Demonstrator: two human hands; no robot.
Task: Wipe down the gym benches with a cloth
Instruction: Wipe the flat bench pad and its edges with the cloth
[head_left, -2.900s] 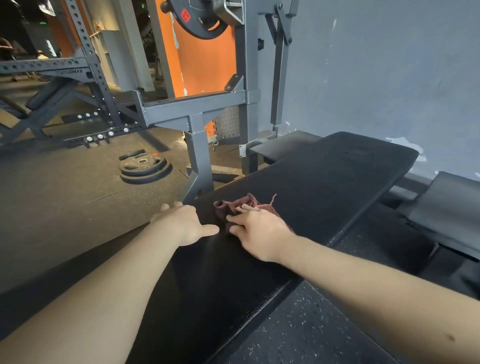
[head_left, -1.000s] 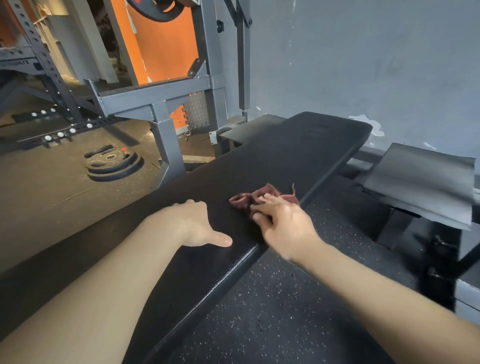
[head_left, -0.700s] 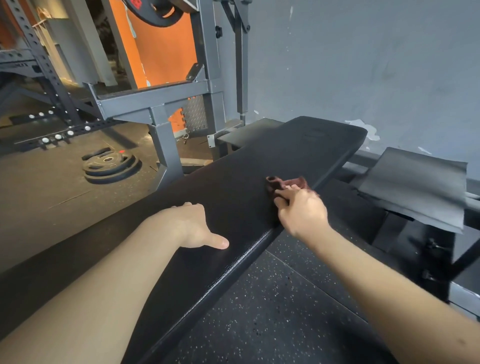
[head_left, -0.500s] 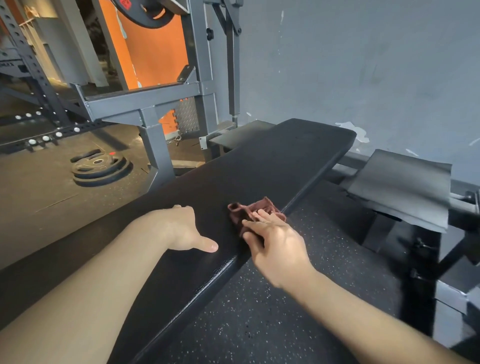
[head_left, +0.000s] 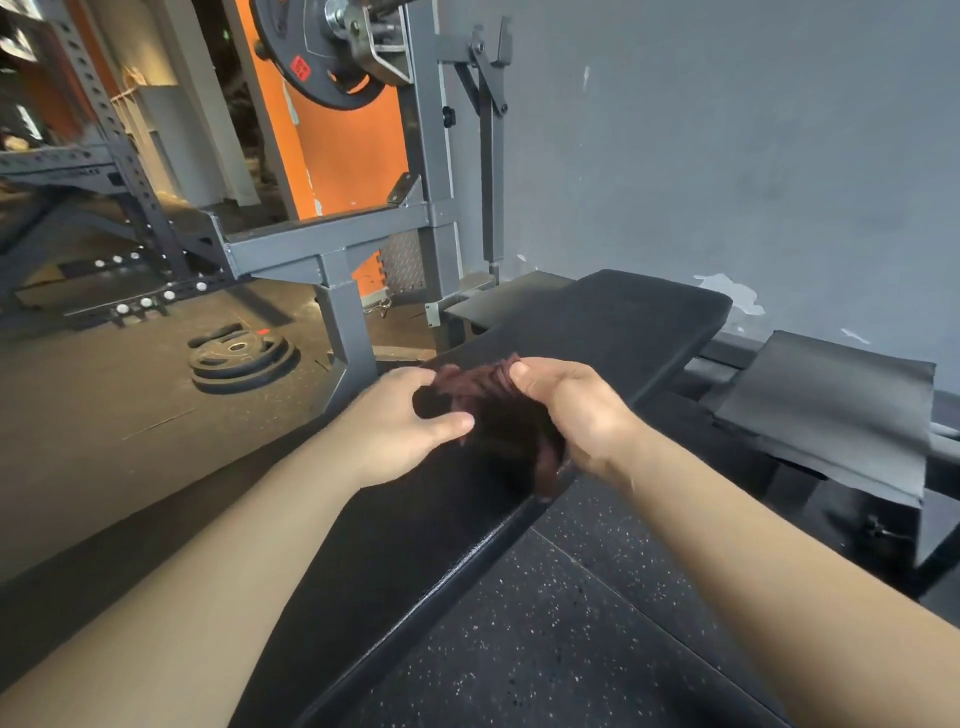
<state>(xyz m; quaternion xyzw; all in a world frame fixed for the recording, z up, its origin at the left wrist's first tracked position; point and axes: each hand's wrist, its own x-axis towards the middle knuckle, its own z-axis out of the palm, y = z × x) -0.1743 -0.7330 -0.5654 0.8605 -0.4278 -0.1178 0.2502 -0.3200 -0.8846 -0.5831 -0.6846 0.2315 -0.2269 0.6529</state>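
A long black padded bench (head_left: 613, 322) runs from the lower left toward the grey wall. Above its middle a dark red cloth (head_left: 498, 410) hangs bunched and blurred between my two hands. My right hand (head_left: 576, 410) grips the cloth's right side with curled fingers. My left hand (head_left: 400, 421) is at the cloth's left edge, fingertips pinching its top corner and thumb spread out below. Much of the cloth is in shadow.
A grey steel rack (head_left: 337, 249) with a loaded weight plate (head_left: 322, 52) stands left of the bench. Stacked plates (head_left: 241, 356) lie on the rubber floor. A second black pad (head_left: 831, 410) sits to the right by the grey wall (head_left: 727, 156).
The cloth was pressed flat on the bench under my right hand; now it is lifted off the pad. My left hand left the bench surface and moved onto the cloth.
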